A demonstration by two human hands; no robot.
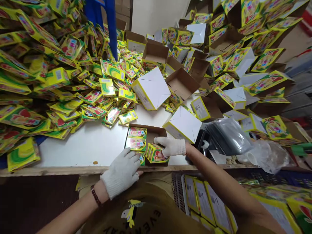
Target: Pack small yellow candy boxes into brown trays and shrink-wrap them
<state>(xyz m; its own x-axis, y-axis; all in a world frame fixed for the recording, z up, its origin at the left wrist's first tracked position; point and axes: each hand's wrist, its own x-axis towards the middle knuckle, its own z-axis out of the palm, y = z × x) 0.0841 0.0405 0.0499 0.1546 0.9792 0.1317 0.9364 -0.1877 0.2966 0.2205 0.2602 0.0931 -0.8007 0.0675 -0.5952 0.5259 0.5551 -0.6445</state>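
An open display box (156, 130) sits at the table's front edge with small yellow-green packs (136, 139) standing in its left part. My right hand (168, 146), in a white glove, grips a row of small packs (153, 153) in the box's front right part. My left hand (123, 170), also gloved, lies with fingers spread at the box's front left corner, touching it and holding nothing. The back right part of the box shows bare brown cardboard.
A big heap of small packs (73, 81) covers the table's left and back. Display boxes (181, 125) lie piled behind and to the right. Plastic bags (229, 136) lie right of my right forearm. Below the table edge is a crate (179, 195) of filled boxes.
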